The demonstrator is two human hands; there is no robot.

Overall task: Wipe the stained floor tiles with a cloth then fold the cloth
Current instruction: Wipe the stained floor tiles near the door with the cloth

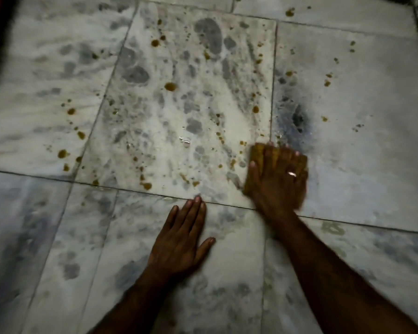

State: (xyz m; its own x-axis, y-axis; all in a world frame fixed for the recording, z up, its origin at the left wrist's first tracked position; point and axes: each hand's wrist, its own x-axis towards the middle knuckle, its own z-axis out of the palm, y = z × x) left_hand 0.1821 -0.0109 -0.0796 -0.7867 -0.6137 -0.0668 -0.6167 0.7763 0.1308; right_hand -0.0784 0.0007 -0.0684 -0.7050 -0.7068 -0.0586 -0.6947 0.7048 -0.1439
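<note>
The right hand (276,179), a ring (292,174) on one finger, presses flat with spread fingers on a folded yellow-brown cloth (255,151) that lies across the joint between the central marble tile (179,112) and the tile to its right. The left hand (181,239) rests palm down on the nearer tile, its fingertips reaching the grout line, apart from the cloth. Brown stains (170,86) dot the central tile and its neighbours, with a few clear droplets (186,142) near the middle.

right hand (276,179) flat on cloth (257,151), 4 o'clock corner of centre tile (155,104) | left hand (181,239) on floor, 8 o'clock of cloth | stains (170,86) spread 9 to 2 o'clock of cloth
</note>
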